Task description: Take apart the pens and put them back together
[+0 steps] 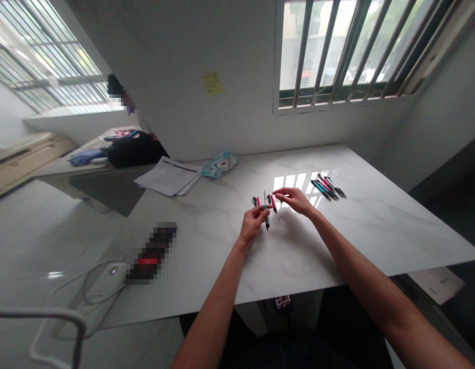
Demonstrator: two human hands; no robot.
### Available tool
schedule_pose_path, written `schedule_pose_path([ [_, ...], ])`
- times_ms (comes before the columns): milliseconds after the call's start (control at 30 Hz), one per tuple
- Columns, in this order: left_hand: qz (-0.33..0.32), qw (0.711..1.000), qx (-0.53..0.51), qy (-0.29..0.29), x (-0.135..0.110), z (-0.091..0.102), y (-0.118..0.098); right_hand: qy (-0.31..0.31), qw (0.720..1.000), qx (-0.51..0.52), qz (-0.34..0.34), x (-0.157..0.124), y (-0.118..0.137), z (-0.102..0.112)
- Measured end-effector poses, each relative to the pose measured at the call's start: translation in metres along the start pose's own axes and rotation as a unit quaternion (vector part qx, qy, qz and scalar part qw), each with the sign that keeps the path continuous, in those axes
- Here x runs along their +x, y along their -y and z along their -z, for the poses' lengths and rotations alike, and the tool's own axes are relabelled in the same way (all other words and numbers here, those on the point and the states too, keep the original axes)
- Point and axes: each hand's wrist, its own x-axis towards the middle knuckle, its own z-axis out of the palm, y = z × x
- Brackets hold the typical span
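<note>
My left hand (253, 221) is closed in a pinch on a small teal pen part (265, 207) above the white marble table (376, 230). My right hand (295, 199) is closed on a red pen piece (274, 203), its fingertips close to the left hand. Just beyond and below the fingers lie a few loose pen parts (256, 201), red, teal and dark, on the table. A bunch of several assembled pens (328, 187) lies to the right of my right hand, in the patch of window light.
A stack of papers (169, 177) and a pack of wipes (220, 165) lie at the table's back left. A blurred dark object (153, 252) and a white device with a cable (102, 292) sit near the front left. A dark bag (133, 148) rests beyond the table.
</note>
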Motion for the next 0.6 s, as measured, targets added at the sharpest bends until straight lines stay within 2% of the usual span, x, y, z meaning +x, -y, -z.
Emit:
schedule_pose_path([
  [67,-0.003,1.0,-0.002,-0.008,0.001,0.0,0.001,0.046,0.997,0.059,0.013,-0.006,0.017,-0.007],
  [167,-0.015,1.0,0.0,-0.013,0.002,0.0,0.003,0.069,0.992,0.107,0.016,-0.014,0.032,-0.018],
  [500,-0.029,0.999,0.041,0.014,-0.001,-0.001,0.001,0.032,0.993,0.113,0.004,-0.022,0.028,-0.029],
  [600,-0.029,0.998,0.055,0.022,-0.001,-0.002,0.001,-0.004,0.988,0.152,-0.007,-0.023,0.036,-0.028],
])
